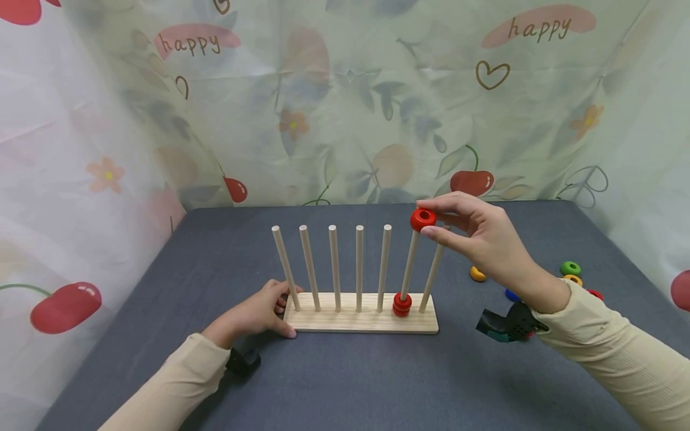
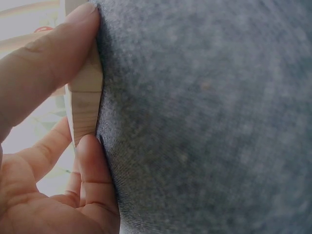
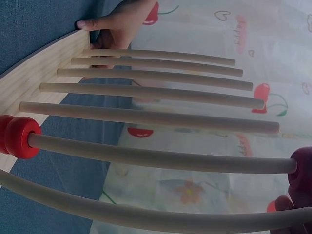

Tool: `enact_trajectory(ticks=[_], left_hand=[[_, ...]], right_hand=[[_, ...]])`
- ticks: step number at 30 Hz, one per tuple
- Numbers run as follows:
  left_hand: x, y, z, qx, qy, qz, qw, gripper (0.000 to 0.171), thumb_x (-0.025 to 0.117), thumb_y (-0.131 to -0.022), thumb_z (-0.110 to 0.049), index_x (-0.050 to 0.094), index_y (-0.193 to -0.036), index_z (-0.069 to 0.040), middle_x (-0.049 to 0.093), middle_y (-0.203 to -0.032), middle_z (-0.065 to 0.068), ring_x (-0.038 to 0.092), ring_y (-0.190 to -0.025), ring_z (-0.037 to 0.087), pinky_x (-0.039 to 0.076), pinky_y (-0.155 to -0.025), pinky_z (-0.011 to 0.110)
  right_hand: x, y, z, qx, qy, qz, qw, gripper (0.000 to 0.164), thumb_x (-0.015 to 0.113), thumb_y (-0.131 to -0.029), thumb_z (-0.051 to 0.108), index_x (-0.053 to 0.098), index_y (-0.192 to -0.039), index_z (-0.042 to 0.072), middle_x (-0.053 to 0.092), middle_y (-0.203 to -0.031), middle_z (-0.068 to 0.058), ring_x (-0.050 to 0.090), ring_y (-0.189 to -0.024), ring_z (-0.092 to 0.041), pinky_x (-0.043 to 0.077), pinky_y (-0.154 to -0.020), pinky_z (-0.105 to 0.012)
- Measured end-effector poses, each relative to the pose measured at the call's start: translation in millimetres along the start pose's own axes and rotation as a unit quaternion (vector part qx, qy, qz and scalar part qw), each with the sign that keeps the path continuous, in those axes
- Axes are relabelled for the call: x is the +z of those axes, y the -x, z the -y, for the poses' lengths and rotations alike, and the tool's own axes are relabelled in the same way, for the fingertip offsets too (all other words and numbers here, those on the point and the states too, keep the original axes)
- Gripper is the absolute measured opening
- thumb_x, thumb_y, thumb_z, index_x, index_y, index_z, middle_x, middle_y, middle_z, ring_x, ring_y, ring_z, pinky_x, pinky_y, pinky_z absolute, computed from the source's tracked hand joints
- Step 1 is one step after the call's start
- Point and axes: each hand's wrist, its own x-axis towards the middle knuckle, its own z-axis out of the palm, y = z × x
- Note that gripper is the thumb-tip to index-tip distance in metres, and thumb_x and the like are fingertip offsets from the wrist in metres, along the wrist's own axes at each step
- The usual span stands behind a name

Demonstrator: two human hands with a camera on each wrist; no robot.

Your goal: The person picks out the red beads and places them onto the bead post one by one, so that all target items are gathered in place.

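A wooden base (image 1: 350,323) with several upright pegs stands on the dark table. My left hand (image 1: 259,311) grips its left end, thumb at the front edge and fingers behind; the left wrist view shows the wooden end (image 2: 85,107) between them. Between thumb and fingertips, my right hand (image 1: 480,233) pinches a red ring (image 1: 416,224) at the top of the second peg from the right. In the right wrist view that peg (image 3: 161,157) meets the held ring (image 3: 303,168). Red rings (image 1: 401,305) sit stacked at the foot of the same peg.
Loose rings lie on the table at right, partly behind my right forearm: a yellow ring (image 1: 477,274), a green ring (image 1: 570,268), another yellow ring (image 1: 572,279), a red ring (image 1: 595,294) and a blue ring (image 1: 512,295). A printed cloth (image 1: 350,120) hangs behind the table.
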Motion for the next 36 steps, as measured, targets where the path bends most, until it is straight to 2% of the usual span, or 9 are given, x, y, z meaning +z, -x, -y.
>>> enact_trajectory(ticks=[22, 36], left_hand=[[1.3, 0.1, 0.0, 0.002, -0.008, -0.003, 1.0, 0.078, 0.089, -0.066, -0.007, 0.05, -0.133, -0.006, 0.04, -0.116, 0.017, 0.048, -0.101, 0.026, 0.042, -0.089, 0.043], [0.1, -0.1, -0.9, -0.003, -0.003, -0.001, 1.0, 0.078, 0.089, -0.066, -0.008, 0.05, -0.133, -0.006, 0.04, -0.117, 0.017, 0.049, -0.103, 0.027, 0.043, -0.09, 0.044]], right_hand=[[2.4, 0.0, 0.2, -0.014, -0.007, 0.002, 1.0, 0.038, 0.071, -0.082, -0.006, 0.065, -0.119, -0.002, 0.063, -0.111, 0.006, 0.064, -0.101, -0.002, 0.05, -0.087, -0.019], [0.4, -1.1, 0.5, 0.004, 0.011, 0.01, 1.0, 0.039, 0.071, -0.083, -0.003, 0.064, -0.121, -0.001, 0.063, -0.112, 0.001, 0.063, -0.101, 0.0, 0.049, -0.086, -0.017]])
